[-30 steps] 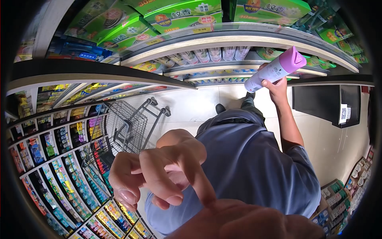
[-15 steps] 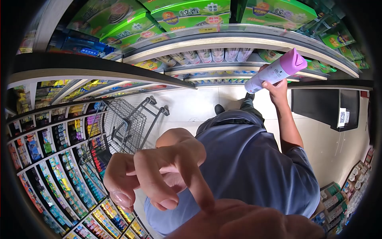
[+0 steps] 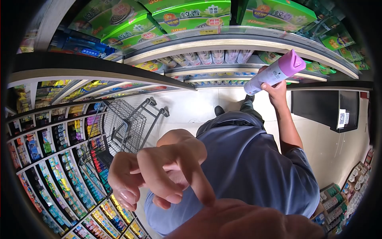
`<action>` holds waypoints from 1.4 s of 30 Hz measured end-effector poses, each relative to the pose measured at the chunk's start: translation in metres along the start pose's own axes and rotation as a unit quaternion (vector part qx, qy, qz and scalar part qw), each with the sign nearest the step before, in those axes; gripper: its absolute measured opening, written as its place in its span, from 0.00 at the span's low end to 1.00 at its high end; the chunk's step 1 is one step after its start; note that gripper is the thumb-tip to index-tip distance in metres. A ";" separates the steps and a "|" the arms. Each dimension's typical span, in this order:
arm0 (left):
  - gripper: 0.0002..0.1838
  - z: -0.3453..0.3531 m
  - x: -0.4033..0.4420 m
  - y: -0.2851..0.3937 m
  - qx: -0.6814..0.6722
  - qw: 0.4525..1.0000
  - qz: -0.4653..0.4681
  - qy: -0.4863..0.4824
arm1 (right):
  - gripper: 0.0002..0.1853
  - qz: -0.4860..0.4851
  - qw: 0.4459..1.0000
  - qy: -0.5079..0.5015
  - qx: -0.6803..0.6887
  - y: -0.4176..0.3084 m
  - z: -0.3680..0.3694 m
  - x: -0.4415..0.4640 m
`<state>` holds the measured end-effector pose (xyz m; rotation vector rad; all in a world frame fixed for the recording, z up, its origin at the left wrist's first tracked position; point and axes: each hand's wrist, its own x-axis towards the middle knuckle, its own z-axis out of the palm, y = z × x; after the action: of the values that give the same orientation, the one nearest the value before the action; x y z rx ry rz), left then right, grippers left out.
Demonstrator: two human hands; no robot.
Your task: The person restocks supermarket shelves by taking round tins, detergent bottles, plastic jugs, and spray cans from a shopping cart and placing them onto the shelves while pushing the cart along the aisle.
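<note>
My right hand (image 3: 275, 91) is wrapped round a spray can (image 3: 266, 79) with a pink cap, held tilted in front of the shelves with the cap pointing to the upper right. Close to the camera, my left hand (image 3: 165, 165) is raised with its fingers bent and apart, nothing in them. One of its fingertips touches blurred skin at the bottom of the view. The blue shirt lies behind this hand.
Green boxes (image 3: 191, 18) stand on the upper shelf (image 3: 223, 42), with cans (image 3: 205, 57) below. A wire shopping cart (image 3: 129, 123) is at the left, beside stocked racks (image 3: 59, 179). A black box-shaped unit (image 3: 318, 105) stands at the right.
My left hand's fingers have shifted slightly to the right since the last earlier frame. The can in my right hand has moved very slightly.
</note>
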<state>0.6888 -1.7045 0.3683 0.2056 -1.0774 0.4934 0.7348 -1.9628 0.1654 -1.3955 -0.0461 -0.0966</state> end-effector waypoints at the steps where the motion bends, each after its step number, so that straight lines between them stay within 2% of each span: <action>1: 0.24 0.000 0.000 0.000 -0.007 1.000 -0.002 -0.001 | 0.32 0.003 1.000 0.002 0.003 0.000 0.001 0.000; 6: 0.23 0.001 0.002 0.002 -0.035 0.999 -0.012 -0.011 | 0.32 0.002 1.000 -0.004 0.004 0.001 0.001 -0.001; 9: 0.23 -0.001 0.002 0.004 0.015 0.999 -0.026 -0.020 | 0.32 -0.006 1.000 -0.004 0.004 0.001 0.000 0.000; 12: 0.27 0.000 0.004 0.002 -0.030 0.999 -0.010 -0.020 | 0.32 -0.002 1.000 -0.003 0.004 0.000 0.001 -0.003; 18: 0.28 -0.002 0.008 0.008 -0.064 0.988 -0.133 -0.043 | 0.33 -0.002 1.000 -0.002 -0.001 0.001 -0.001 -0.004; 21: 0.20 0.002 0.000 0.007 0.019 0.999 -0.033 -0.004 | 0.33 0.002 1.000 -0.005 -0.007 0.005 -0.004 -0.006; 22: 0.20 -0.001 0.003 0.012 -0.011 0.995 -0.093 -0.023 | 0.33 0.005 1.000 -0.006 -0.009 0.005 -0.004 -0.006; 24: 0.20 -0.003 0.004 0.014 -0.041 0.987 -0.151 -0.043 | 0.33 -0.002 1.000 -0.004 -0.006 0.004 -0.002 -0.005; 25: 0.24 -0.003 0.001 0.012 -0.036 0.991 -0.122 -0.045 | 0.34 -0.008 1.000 0.000 -0.002 0.003 -0.001 -0.006; 28: 0.27 -0.007 -0.001 0.008 -0.049 0.990 -0.118 -0.064 | 0.35 -0.005 1.000 -0.007 -0.004 0.004 -0.002 -0.007; 31: 0.25 -0.022 -0.030 0.010 0.119 0.986 -0.111 0.026 | 0.35 -0.011 1.000 -0.004 -0.001 0.000 -0.002 -0.008; 32: 0.26 -0.035 -0.040 0.004 0.123 0.983 -0.126 0.054 | 0.36 -0.014 1.000 -0.003 -0.006 0.001 -0.004 -0.009; 34: 0.30 -0.070 -0.067 0.006 0.168 0.956 -0.223 0.086 | 0.35 -0.001 1.000 0.010 -0.010 -0.005 -0.004 -0.013; 37: 0.30 -0.110 -0.126 -0.004 0.306 0.872 -0.350 0.150 | 0.34 -0.018 1.000 -0.012 0.020 -0.020 0.004 -0.012; 38: 0.29 -0.121 -0.146 -0.007 0.308 0.852 -0.397 0.148 | 0.36 -0.012 0.999 -0.028 0.025 -0.023 0.004 -0.011; 39: 0.28 -0.124 -0.159 -0.010 0.330 0.805 -0.473 0.141 | 0.36 -0.022 0.998 -0.041 0.044 -0.024 0.007 -0.008; 40: 0.28 -0.128 -0.166 -0.012 0.327 0.805 -0.472 0.146 | 0.37 -0.032 0.996 -0.055 0.063 -0.026 0.011 -0.007; 41: 0.27 -0.131 -0.173 -0.015 0.317 0.778 -0.536 0.084 | 0.37 -0.027 0.996 -0.057 0.057 -0.028 0.015 -0.006; 42: 0.27 -0.133 -0.176 -0.019 0.304 0.745 -0.594 0.021 | 0.37 -0.016 0.988 -0.094 0.121 -0.032 0.019 -0.003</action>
<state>0.7366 -1.7187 0.1519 1.3603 -0.5107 -0.3541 0.7288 -1.9491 0.1996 -1.1568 -0.2310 0.0141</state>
